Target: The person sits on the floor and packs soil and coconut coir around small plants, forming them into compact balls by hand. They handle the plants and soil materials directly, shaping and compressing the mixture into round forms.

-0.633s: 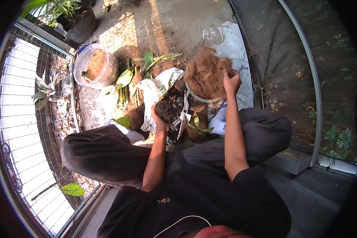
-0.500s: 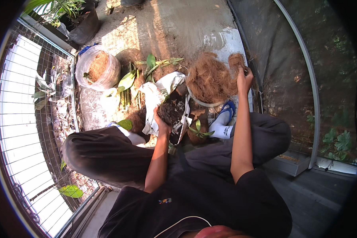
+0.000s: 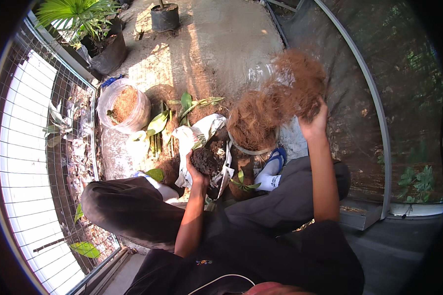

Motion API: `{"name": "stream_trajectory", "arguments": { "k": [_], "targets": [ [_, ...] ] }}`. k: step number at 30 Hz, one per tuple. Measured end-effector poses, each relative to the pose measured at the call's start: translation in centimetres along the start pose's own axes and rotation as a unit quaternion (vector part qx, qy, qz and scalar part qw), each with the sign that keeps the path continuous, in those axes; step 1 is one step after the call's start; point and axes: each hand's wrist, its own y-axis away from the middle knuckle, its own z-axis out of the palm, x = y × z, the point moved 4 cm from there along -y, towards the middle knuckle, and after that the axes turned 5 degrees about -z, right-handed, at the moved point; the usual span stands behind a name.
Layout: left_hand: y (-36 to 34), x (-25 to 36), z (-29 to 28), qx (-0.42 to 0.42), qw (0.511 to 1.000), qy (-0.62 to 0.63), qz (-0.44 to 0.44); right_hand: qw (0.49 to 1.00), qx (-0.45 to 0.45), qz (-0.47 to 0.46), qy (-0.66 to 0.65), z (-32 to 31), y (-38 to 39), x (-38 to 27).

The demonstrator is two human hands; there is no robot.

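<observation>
A seated person grips a loose tangle of brown fibre [image 3: 302,81] in the right hand [image 3: 314,122], fingers closed into its near side and partly hidden by the strands. The left hand [image 3: 198,172] cups a dark clump of soil [image 3: 205,161], its thumb along the left side and the other fingers mostly out of sight.

Just left of the right fingers, a round, pale-rimmed pot [image 3: 242,150] brims with a heap of the same fibre [image 3: 251,125]; whether the raised tangle is joined to it cannot be told. Beneath and beyond the left fingers lies an open white sack [image 3: 205,129], dark soil showing in its mouth. Farther left and ahead of that hand, a clear plastic tub [image 3: 142,113] holds more fibre [image 3: 126,101]. Well beyond the fingers, a black pot [image 3: 165,20] contains soil and a stem.

To the right of the right fingers, near the fibre, a dark screen [image 3: 364,132] in a metal frame [image 3: 374,93] borders the space. Well left of the left fingers, a wire mesh panel [image 3: 29,162] marks the other edge. Ahead of both hands, concrete floor [image 3: 221,46] stretches between them.
</observation>
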Motion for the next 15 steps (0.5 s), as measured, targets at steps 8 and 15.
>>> {"name": "stream_trajectory", "arguments": {
  "k": [8, 15],
  "targets": [
    [7.4, 3.0, 10.2, -0.081, 0.995, -0.014, -0.047, 0.992, 0.008, 0.112, 0.065, -1.8, 5.5, 14.4],
    [6.3, 3.4, 12.1, -0.04, 0.998, -0.038, 0.033, 0.978, -0.115, 0.152, -0.084, -2.1, 9.8, 17.9]
  ]
}}
